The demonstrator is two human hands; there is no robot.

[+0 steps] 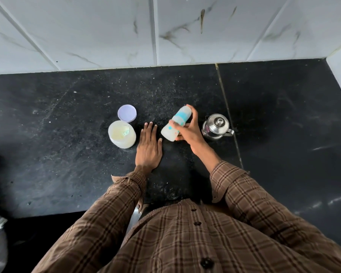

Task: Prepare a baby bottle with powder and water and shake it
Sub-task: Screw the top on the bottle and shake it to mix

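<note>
The right hand (187,129) is gripping the baby bottle (176,123) above the dark counter (67,134), with the fingers curling over the top of the bottle's body and the thumb tucking under its lower side, so the hand is wrapping around the middle. The bottle is lying tilted, its capped end pointing up and away from the person and its pale base pointing down toward the left hand (149,146); its outline is looking slightly blurred (the blue band and dots on it are still readable). Taking the bottle as the landmark, the left hand is resting flat on the counter just beside it on the left, palm down, fingers straight and pressed close together, thumb reaching out toward the bottle's base without clearly touching it. Farther left of the bottle, beyond that hand, an open tub (122,134) is sitting with pale powder and a small scoop inside, and its round lavender lid (127,113) is lying on the counter just behind it, apart from the bottle. To the right of the bottle, near the right hand but not touching it, a small steel kettle (217,126) is standing upright with its lid on. Both arms are showing brown checked sleeves (234,186).
</note>
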